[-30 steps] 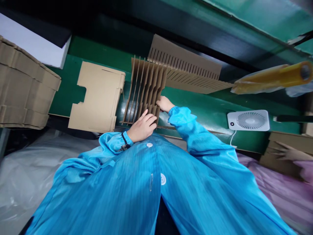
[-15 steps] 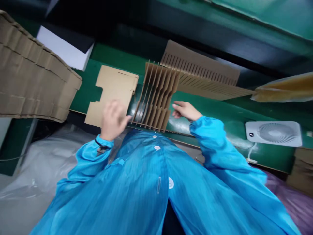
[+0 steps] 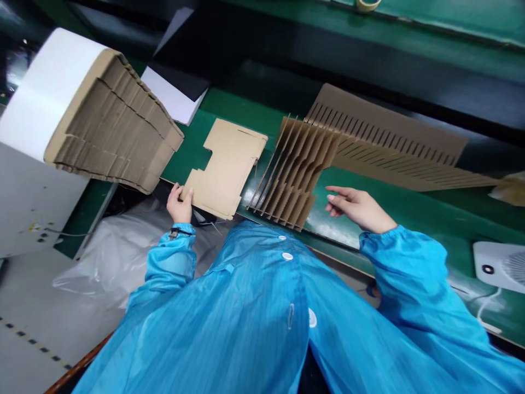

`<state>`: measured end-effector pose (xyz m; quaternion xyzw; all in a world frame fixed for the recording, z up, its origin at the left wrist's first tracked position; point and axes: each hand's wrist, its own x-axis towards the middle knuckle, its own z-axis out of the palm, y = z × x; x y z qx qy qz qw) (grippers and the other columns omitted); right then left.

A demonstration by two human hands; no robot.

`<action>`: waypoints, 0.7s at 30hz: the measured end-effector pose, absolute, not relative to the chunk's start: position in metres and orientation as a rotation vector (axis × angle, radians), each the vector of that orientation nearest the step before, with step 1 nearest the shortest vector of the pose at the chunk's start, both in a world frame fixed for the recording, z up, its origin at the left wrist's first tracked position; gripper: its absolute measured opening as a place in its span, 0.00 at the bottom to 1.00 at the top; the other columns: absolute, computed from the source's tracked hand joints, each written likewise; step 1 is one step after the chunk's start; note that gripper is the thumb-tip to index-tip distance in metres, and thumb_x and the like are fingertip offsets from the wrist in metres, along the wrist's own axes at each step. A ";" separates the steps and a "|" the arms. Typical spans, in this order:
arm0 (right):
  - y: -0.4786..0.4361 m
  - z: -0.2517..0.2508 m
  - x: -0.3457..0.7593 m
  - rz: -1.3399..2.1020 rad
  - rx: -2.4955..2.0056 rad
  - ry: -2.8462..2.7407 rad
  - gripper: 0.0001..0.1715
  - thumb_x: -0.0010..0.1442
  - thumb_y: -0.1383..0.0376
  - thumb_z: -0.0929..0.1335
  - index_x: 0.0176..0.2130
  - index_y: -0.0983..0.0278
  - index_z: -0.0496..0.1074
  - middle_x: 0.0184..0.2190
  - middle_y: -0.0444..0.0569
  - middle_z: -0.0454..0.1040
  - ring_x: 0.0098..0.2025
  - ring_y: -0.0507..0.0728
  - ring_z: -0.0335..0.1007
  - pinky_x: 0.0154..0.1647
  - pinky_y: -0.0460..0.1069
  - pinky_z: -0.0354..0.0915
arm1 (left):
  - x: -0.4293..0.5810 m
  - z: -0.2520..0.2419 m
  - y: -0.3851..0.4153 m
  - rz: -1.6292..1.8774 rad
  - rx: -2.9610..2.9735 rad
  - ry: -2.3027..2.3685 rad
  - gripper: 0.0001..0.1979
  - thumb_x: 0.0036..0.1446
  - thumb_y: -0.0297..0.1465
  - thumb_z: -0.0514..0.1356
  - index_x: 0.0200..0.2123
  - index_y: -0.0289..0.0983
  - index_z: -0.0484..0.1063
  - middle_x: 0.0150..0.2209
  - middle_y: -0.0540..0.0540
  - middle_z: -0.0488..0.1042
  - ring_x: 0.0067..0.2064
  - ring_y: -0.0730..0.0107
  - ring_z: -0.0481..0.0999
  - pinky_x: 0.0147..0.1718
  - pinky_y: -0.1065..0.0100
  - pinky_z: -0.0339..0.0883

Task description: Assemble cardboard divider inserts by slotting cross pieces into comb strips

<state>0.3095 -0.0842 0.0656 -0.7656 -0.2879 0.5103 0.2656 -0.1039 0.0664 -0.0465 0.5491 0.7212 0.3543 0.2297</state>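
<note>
My left hand (image 3: 179,207) is at the near-left corner of a flat notched cardboard sheet (image 3: 227,164), its thumb on the top face and its fingers curled at the edge. More sheets seem to lie beneath it. To the right stands a row of upright cardboard dividers (image 3: 293,169), several panels set side by side and leaning a little. My right hand (image 3: 359,208) hovers just right of the dividers, apart from them, with the index finger stretched out, the others loosely bent and nothing in it. Slotted cardboard strips (image 3: 381,123) lie behind the dividers.
A tall stack of folded cardboard (image 3: 118,126) stands at the left beside a white rounded object (image 3: 53,93). White sheets or a box (image 3: 174,98) lie at the back. A white fan (image 3: 502,265) sits on the green table (image 3: 348,183) at the right. A tape roll (image 3: 368,5) rests on the shelf above.
My left hand has moved left and down to the cardboard sheet's corner. My right hand stays beside the dividers. The view has shifted left, so the table things appear further right.
</note>
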 end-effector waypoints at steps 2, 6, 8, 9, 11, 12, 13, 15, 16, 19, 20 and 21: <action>-0.084 0.065 0.310 1.356 -2.035 -0.830 0.23 0.61 0.68 0.70 0.55 0.72 0.71 0.22 0.46 0.75 0.21 0.52 0.70 0.26 0.47 0.71 | -0.104 -0.045 0.068 0.984 1.515 2.003 0.10 0.51 0.29 0.66 0.38 0.31 0.76 0.53 0.34 0.75 0.56 0.56 0.75 0.60 0.58 0.65; -0.085 0.066 0.309 1.322 -2.020 -0.888 0.23 0.60 0.65 0.72 0.54 0.69 0.73 0.22 0.45 0.75 0.22 0.52 0.71 0.27 0.48 0.70 | -0.104 -0.036 0.072 1.040 1.471 1.999 0.08 0.50 0.29 0.65 0.34 0.32 0.75 0.52 0.36 0.76 0.54 0.57 0.77 0.57 0.58 0.68; -0.085 0.070 0.307 1.287 -2.050 -0.883 0.23 0.59 0.65 0.72 0.53 0.70 0.73 0.23 0.46 0.75 0.22 0.52 0.71 0.28 0.48 0.70 | -0.102 -0.024 0.073 1.147 1.401 1.963 0.08 0.50 0.29 0.65 0.34 0.32 0.74 0.47 0.37 0.78 0.49 0.58 0.79 0.53 0.59 0.72; -0.085 0.072 0.305 1.264 -2.049 -0.884 0.23 0.59 0.64 0.72 0.53 0.70 0.73 0.23 0.46 0.75 0.22 0.52 0.70 0.28 0.48 0.69 | -0.101 -0.014 0.072 1.204 1.367 1.929 0.09 0.50 0.30 0.65 0.35 0.31 0.74 0.43 0.38 0.79 0.45 0.60 0.80 0.50 0.59 0.74; -0.082 0.079 0.296 1.230 -1.978 -0.896 0.26 0.57 0.60 0.74 0.52 0.70 0.74 0.23 0.45 0.75 0.22 0.52 0.70 0.28 0.47 0.68 | -0.096 0.012 0.065 1.316 1.380 1.836 0.11 0.52 0.32 0.66 0.36 0.31 0.74 0.36 0.43 0.79 0.38 0.62 0.81 0.43 0.60 0.77; -0.079 0.082 0.288 1.229 -1.905 -0.897 0.29 0.55 0.57 0.75 0.51 0.70 0.73 0.23 0.45 0.75 0.22 0.52 0.70 0.28 0.47 0.68 | -0.092 0.028 0.058 1.364 1.451 1.780 0.12 0.53 0.34 0.66 0.37 0.32 0.74 0.34 0.44 0.79 0.36 0.63 0.81 0.41 0.60 0.78; -0.075 0.086 0.278 1.242 -1.814 -0.888 0.33 0.54 0.53 0.75 0.52 0.70 0.73 0.23 0.45 0.74 0.22 0.52 0.69 0.28 0.47 0.68 | -0.087 0.045 0.049 1.415 1.576 1.720 0.12 0.54 0.35 0.66 0.38 0.33 0.75 0.35 0.45 0.79 0.36 0.63 0.81 0.42 0.60 0.78; -0.065 0.092 0.251 1.303 -1.611 -0.830 0.42 0.53 0.47 0.74 0.57 0.70 0.69 0.24 0.44 0.75 0.23 0.51 0.69 0.28 0.47 0.68 | -0.074 0.079 0.027 1.465 1.933 1.601 0.11 0.57 0.33 0.65 0.43 0.36 0.77 0.40 0.45 0.80 0.41 0.62 0.82 0.47 0.60 0.77; -0.058 0.095 0.236 1.341 -1.522 -0.786 0.45 0.54 0.45 0.72 0.60 0.69 0.65 0.25 0.44 0.75 0.24 0.51 0.70 0.28 0.47 0.68 | -0.066 0.095 0.016 1.433 2.136 1.467 0.12 0.59 0.30 0.65 0.47 0.37 0.76 0.42 0.45 0.80 0.43 0.61 0.82 0.49 0.60 0.77; -0.039 0.101 0.196 1.395 -1.382 -0.682 0.41 0.61 0.43 0.66 0.63 0.66 0.62 0.27 0.44 0.76 0.26 0.52 0.71 0.29 0.47 0.69 | -0.037 0.124 -0.011 1.042 2.657 0.681 0.22 0.61 0.25 0.61 0.58 0.42 0.69 0.50 0.44 0.79 0.49 0.61 0.81 0.49 0.65 0.78; -0.034 0.103 0.188 1.377 -1.374 -0.666 0.37 0.63 0.44 0.65 0.61 0.65 0.64 0.29 0.45 0.76 0.27 0.52 0.72 0.30 0.47 0.69 | -0.026 0.128 -0.016 0.966 2.729 0.438 0.23 0.62 0.25 0.60 0.60 0.42 0.67 0.52 0.44 0.78 0.52 0.60 0.79 0.49 0.64 0.79; -0.031 0.104 0.184 1.345 -1.381 -0.657 0.33 0.64 0.46 0.64 0.58 0.64 0.67 0.31 0.47 0.77 0.30 0.53 0.74 0.32 0.48 0.70 | -0.015 0.130 -0.019 0.950 2.768 0.243 0.22 0.63 0.26 0.59 0.60 0.43 0.67 0.53 0.44 0.77 0.55 0.59 0.77 0.48 0.64 0.79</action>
